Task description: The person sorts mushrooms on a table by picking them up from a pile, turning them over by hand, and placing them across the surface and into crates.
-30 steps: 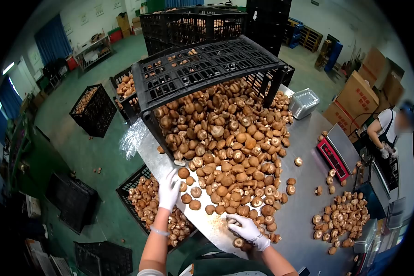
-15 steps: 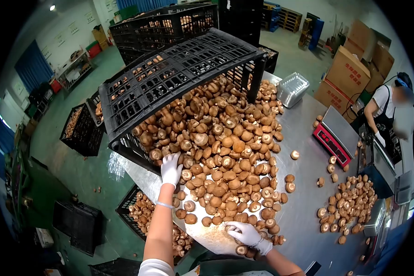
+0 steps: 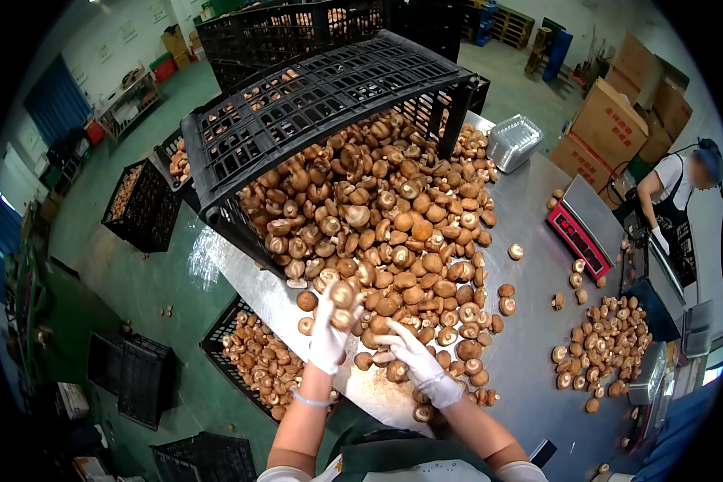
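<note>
A large heap of brown mushrooms (image 3: 410, 217) spills from a tipped black crate (image 3: 321, 104) onto the metal table (image 3: 530, 337). My left hand (image 3: 329, 333), in a white glove, is closed around a few mushrooms (image 3: 341, 295) at the heap's near left edge. Just right of it, my gloved right hand (image 3: 414, 361) reaches over the near edge of the heap, fingers bent at some mushrooms; a mushroom (image 3: 397, 371) lies under its fingers. Whether the right hand grips one is hard to tell.
Below the table's left edge is a crate of mushrooms (image 3: 261, 361). To the right are a red scale (image 3: 578, 241), a smaller mushroom pile (image 3: 606, 345) and clear plastic trays (image 3: 515, 142). A co-worker (image 3: 671, 201) stands at the far right. More crates (image 3: 143, 205) stand on the floor.
My left hand went to the heap by the crate's corner, then came back toward me with mushrooms in it. My right hand has moved up and left, toward the left hand.
</note>
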The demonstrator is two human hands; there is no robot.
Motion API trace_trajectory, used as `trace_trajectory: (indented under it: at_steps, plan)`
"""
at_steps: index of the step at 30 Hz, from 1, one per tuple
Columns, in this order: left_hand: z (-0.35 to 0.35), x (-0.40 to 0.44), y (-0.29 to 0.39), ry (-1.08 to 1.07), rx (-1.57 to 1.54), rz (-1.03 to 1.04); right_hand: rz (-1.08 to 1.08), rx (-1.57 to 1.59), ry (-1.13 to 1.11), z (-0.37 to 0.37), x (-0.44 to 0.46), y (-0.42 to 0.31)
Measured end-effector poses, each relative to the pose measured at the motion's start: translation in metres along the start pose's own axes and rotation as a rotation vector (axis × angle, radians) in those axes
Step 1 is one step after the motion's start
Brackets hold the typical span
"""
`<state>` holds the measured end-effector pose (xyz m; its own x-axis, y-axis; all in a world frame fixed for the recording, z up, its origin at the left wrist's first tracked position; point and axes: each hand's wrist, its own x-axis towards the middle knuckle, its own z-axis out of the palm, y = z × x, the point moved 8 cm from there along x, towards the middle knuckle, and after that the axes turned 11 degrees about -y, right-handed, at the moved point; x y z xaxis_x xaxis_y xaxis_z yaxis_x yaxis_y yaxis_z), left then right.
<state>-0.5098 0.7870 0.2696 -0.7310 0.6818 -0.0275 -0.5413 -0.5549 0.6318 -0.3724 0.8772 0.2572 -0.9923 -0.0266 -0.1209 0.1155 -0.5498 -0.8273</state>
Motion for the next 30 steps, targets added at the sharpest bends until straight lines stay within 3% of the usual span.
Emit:
trace_trajectory:
  at_steps: [1,2,3,5,6,7,9,10,12,15,17,19,21,22,23,25,28,30]
  plan:
    - [0.018,-0.01,-0.003,-0.101,0.134,0.041,0.013,0.155,0.034,0.01,0.001,-0.004]
    - [0.022,-0.02,-0.009,-0.149,0.51,0.031,-0.042,0.416,-0.052,0.011,0.008,0.008]
    - [0.026,-0.027,-0.014,-0.191,0.887,0.018,-0.098,0.626,0.028,0.006,0.02,0.025]
    - [0.039,-0.036,-0.013,-0.238,0.946,-0.006,0.048,0.889,-0.119,-0.004,0.017,0.059]
    - [0.024,-0.033,-0.009,-0.168,0.968,0.062,0.012,1.115,-0.162,-0.004,0.02,0.064]
    - [0.016,-0.026,0.009,-0.069,1.031,0.133,-0.044,1.175,-0.242,0.004,0.02,0.055]
    - [-0.023,-0.009,0.042,0.268,1.221,0.228,0.016,0.847,0.06,0.001,0.009,0.046]
    - [-0.044,0.003,0.051,0.321,1.358,0.341,0.016,0.848,0.058,-0.004,0.008,0.049]
    - [-0.066,0.03,0.06,0.326,1.614,0.401,-0.029,1.038,-0.081,-0.01,0.007,0.051]
    - [-0.09,0.066,0.051,0.292,1.869,0.302,-0.007,0.941,0.063,-0.018,0.002,0.041]
    - [-0.091,0.076,0.052,0.292,1.917,0.208,-0.03,0.93,-0.004,-0.014,0.001,0.028]
    - [-0.092,0.087,0.05,0.284,1.963,0.11,-0.077,0.988,-0.244,-0.01,0.001,0.022]
    - [-0.101,0.091,0.052,0.308,1.956,0.073,-0.058,1.007,-0.176,-0.019,-0.001,0.036]
    - [-0.105,0.093,0.054,0.269,1.864,0.078,-0.055,1.205,-0.28,-0.014,0.003,0.038]
    - [-0.105,0.089,0.059,0.283,1.824,0.193,-0.02,1.072,-0.149,-0.025,-0.002,0.049]
    - [-0.079,0.067,0.073,0.259,1.58,0.226,0.071,0.714,0.088,-0.011,-0.012,0.028]
    - [-0.073,0.017,0.09,0.295,1.233,0.215,-0.061,0.889,-0.209,0.006,-0.019,0.032]
    - [-0.109,-0.022,0.106,0.41,1.188,0.244,0.03,0.728,0.071,0.005,-0.036,0.038]
